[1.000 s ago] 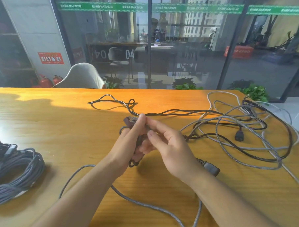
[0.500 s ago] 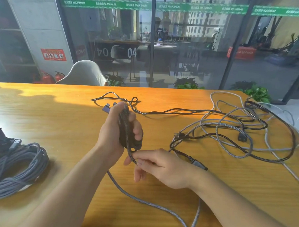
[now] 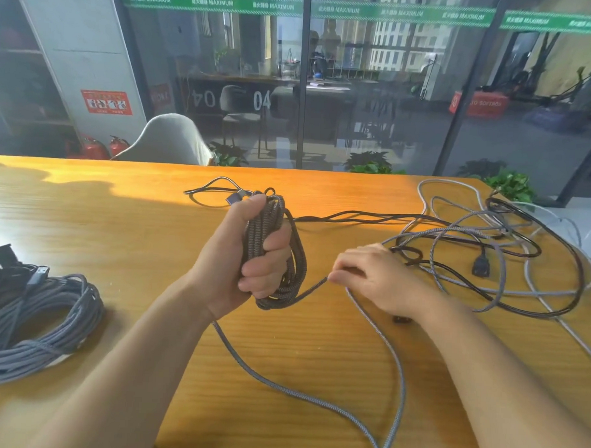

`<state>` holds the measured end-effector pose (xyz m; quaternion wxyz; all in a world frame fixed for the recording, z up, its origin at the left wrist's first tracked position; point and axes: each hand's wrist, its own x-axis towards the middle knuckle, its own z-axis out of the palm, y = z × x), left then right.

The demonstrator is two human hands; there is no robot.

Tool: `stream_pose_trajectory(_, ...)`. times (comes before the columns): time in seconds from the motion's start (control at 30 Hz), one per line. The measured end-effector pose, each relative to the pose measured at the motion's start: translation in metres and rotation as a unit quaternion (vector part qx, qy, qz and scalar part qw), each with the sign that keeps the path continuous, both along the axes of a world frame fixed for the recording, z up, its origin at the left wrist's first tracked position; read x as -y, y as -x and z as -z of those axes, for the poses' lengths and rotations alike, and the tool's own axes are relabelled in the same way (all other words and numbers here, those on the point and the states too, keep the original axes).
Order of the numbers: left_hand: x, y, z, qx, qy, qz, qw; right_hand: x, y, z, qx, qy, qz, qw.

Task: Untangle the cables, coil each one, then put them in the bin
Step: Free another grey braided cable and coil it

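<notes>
The left hand is gripping a tight coil of grey braided cable above the orange wooden tabletop; the right hand is pinching its loose tail. Tangled black and grey cables are crowding the tabletop's right edge, with bare wood lying between the hands and the left side.

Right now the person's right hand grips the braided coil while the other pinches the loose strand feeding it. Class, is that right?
Not quite: the head view shows the left hand gripping the braided coil. The right hand pinches the loose strand feeding it.
</notes>
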<state>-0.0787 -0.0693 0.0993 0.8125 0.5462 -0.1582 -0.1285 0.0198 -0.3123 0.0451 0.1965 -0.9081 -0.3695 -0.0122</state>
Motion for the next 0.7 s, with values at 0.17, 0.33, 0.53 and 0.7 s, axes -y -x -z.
stream_pose_trajectory(0.17,-0.004,0.0,0.0,-0.001,-0.051,0.076,0.996,0.021,-0.011,-0.012,0.074,0.036,0.063,0.995)
stream_pose_trajectory(0.33,-0.002,0.002,0.003,-0.001,-0.138,0.111,0.984,0.042,-0.008,-0.029,0.199,0.05,0.225,0.952)
stream_pose_trajectory(0.53,0.027,0.005,0.017,0.043,-0.285,0.094,0.953,0.016,0.014,-0.037,0.358,-0.122,0.298,0.876)
stream_pose_trajectory(0.7,0.034,0.001,0.024,0.019,-0.322,0.059,0.945,-0.009,0.035,-0.037,0.271,-0.298,0.194,0.895)
